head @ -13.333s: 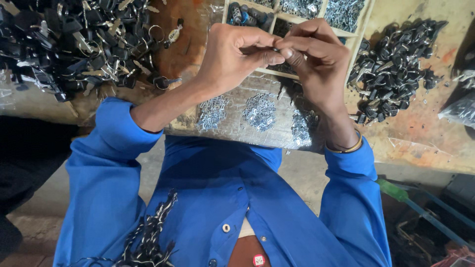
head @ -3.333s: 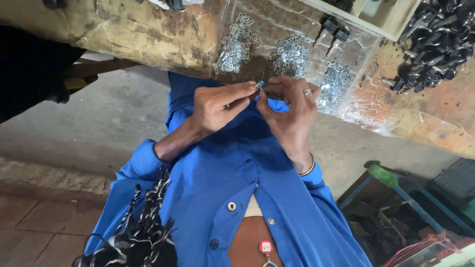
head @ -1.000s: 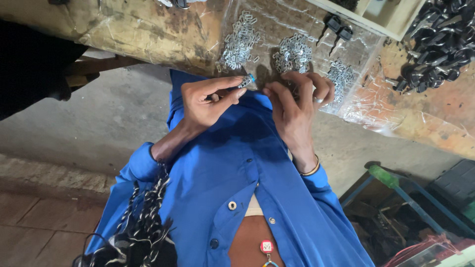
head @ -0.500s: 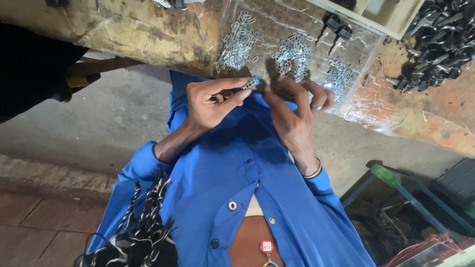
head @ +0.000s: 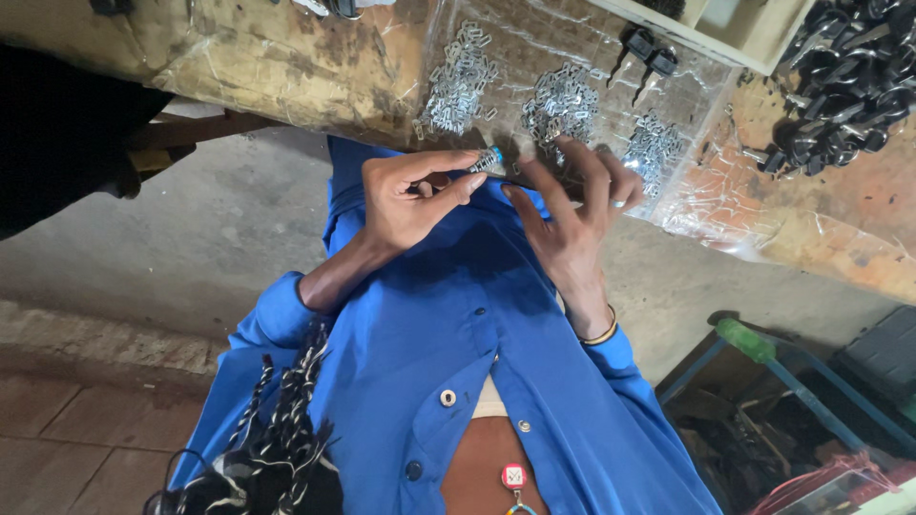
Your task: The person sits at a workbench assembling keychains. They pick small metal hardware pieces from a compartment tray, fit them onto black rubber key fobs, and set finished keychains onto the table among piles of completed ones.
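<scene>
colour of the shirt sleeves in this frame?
Bright blue: the long-sleeved buttoned shirt is plain blue cloth with round buttons, clearest in the head view.

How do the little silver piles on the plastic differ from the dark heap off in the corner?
The small silver metal pieces are pale, shiny and tiny, in separate loose clusters on the clear plastic sheet. The dark parts are black, bigger, and tangled in one heap on the bench. Both are many loose pieces.

A worn wooden tabletop (head: 239, 57) runs along the top, partly covered with clear plastic sheet (head: 725, 200). Below it lies a grey concrete floor (head: 191, 238), turning to reddish tiles (head: 76, 429) at the lower left. A blue metal frame (head: 811, 401) stands at the right. Daylight falls evenly.
</scene>
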Available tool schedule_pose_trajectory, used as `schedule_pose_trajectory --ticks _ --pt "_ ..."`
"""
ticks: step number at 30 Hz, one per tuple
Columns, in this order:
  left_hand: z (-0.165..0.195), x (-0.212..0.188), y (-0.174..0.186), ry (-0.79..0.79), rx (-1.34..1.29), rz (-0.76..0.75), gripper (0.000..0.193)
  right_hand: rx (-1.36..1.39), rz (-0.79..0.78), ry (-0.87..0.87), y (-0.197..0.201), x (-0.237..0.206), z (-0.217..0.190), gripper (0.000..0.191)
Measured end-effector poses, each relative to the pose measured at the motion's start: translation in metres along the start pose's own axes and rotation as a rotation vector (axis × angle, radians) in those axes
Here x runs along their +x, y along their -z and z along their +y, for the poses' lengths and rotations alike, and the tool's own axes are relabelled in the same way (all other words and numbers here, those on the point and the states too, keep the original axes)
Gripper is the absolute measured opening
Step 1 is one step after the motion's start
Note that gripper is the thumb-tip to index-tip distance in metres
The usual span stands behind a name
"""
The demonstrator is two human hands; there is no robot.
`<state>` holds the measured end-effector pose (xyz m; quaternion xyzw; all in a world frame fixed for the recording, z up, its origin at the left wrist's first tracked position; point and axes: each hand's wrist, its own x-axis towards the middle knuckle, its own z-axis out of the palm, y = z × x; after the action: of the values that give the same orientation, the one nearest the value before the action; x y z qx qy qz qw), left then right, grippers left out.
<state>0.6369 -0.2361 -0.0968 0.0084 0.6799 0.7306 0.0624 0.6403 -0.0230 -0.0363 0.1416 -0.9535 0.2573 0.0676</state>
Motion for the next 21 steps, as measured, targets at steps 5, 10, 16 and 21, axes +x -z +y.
schedule_pose_trajectory --ticks 5,10,16,21 --pt "0.001 0.0 -0.002 -0.003 0.001 -0.016 0.022 0.04 0.037 0.101 0.002 0.004 -0.002 0.022" --pt "0.002 0.001 -0.003 -0.055 0.038 -0.024 0.024 0.383 0.042 -0.119 -0.002 0.008 -0.011 0.017" --pt "0.006 0.001 -0.003 -0.083 0.058 -0.041 0.027 0.631 0.1 -0.314 -0.009 0.008 -0.022 0.021" --pt "0.007 0.001 -0.001 -0.25 0.244 -0.043 0.027 0.482 0.057 -0.283 -0.008 0.01 -0.025 0.026"
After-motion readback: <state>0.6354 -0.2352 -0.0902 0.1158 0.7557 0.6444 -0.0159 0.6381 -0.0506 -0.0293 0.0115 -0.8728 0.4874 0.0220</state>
